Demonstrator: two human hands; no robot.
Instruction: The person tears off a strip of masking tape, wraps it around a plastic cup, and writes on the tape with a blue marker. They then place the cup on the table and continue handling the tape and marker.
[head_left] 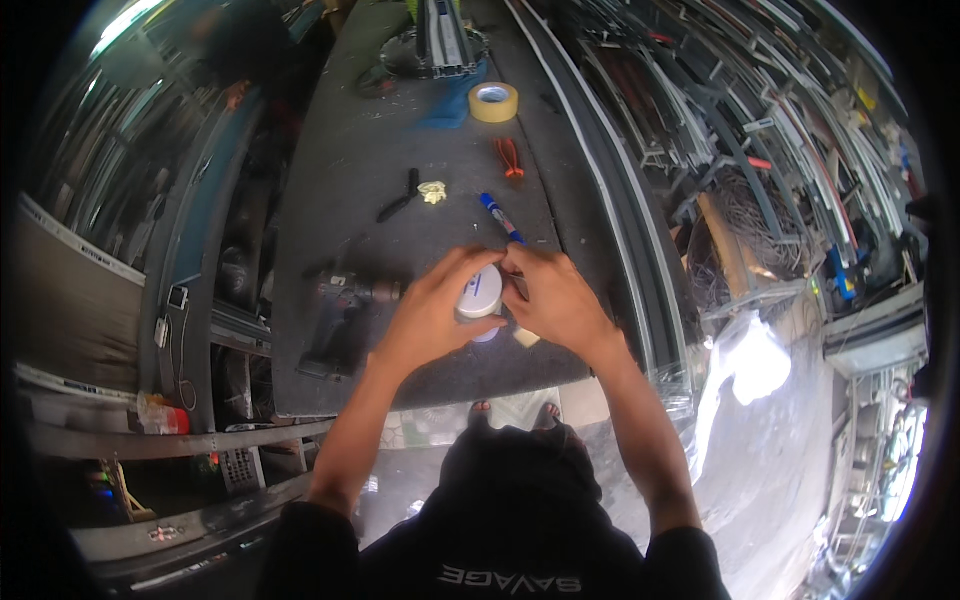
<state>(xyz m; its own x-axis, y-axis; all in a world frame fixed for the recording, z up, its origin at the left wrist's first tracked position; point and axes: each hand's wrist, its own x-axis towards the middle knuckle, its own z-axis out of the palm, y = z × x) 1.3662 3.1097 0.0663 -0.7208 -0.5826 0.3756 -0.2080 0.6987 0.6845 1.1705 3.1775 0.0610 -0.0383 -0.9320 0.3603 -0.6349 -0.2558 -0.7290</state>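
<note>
At the near edge of the table [350, 180], six o'clock from the blue marker [500, 216], my left hand [432, 312] grips a small white tape roll [481, 293] by its rim, light and stiff I'd judge, while my right hand [556, 300] pinches its edge.

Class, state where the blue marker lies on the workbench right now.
In the head view, the blue marker lies on the workbench just beyond the right hand, nearer than the red pliers.

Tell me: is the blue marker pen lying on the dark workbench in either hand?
No, the blue marker pen lies on the dark workbench, beyond both hands.
</note>
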